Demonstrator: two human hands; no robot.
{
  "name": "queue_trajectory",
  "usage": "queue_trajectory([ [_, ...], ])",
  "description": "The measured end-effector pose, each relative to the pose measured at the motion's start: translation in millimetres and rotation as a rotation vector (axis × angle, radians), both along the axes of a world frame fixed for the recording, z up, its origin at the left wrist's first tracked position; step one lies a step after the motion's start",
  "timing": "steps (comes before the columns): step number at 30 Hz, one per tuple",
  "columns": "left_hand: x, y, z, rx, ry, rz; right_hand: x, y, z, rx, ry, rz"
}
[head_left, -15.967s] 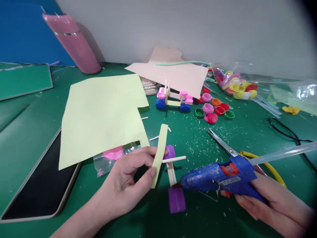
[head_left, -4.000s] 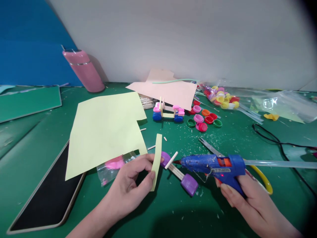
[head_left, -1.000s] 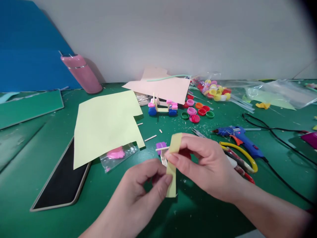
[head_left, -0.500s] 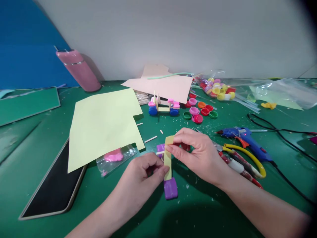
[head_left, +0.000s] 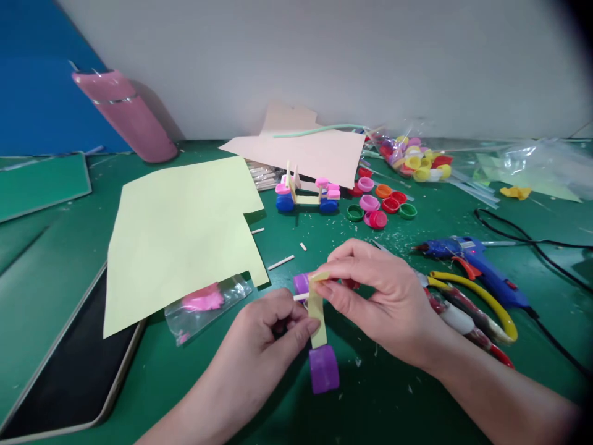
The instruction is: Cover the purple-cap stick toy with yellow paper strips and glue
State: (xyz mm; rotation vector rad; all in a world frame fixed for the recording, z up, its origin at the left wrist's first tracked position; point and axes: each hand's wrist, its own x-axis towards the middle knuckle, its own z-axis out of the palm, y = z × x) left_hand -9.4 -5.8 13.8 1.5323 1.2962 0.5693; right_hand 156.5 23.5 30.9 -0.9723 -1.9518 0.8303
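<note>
Both my hands are closed on a narrow strip of pale yellow paper [head_left: 317, 315]. My left hand [head_left: 273, 340] pinches its lower part, and my right hand [head_left: 370, 290] grips the top end between thumb and fingers. Purple bottle caps sit at either end of the strip: one cap [head_left: 324, 369] nearer me, another cap [head_left: 301, 283] beyond, partly hidden. A short white stick [head_left: 301, 297] pokes out to the left, above my left fingers. How the strip joins the caps and stick is hidden by my fingers.
A small toy car [head_left: 307, 194] with blue wheels stands ahead, beside loose coloured caps [head_left: 369, 203]. On the right lie a glue gun [head_left: 482, 259] with its cord and pliers [head_left: 463, 309]. Left are a yellow sheet [head_left: 185, 235], a phone [head_left: 65, 377] and a pink tumbler [head_left: 130, 117].
The strip's top end now bends over under my right fingers. The nearer purple cap appears slightly lower and larger. The camera view has shifted a little.
</note>
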Motion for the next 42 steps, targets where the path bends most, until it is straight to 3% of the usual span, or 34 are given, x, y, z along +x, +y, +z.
queue_trajectory([
  [16,1.7,2.4,0.6,-0.028,0.047,-0.014,-0.4,-0.5,-2.2,0.014,-0.092,0.018],
  [25,3.6,0.3,-0.8,0.034,0.038,0.035,-0.2,-0.3,-2.6,0.011,-0.081,0.038],
  [42,3.3,-0.4,-1.5,0.073,0.155,-0.048,-1.5,-0.4,-3.3,0.011,-0.092,0.074],
])
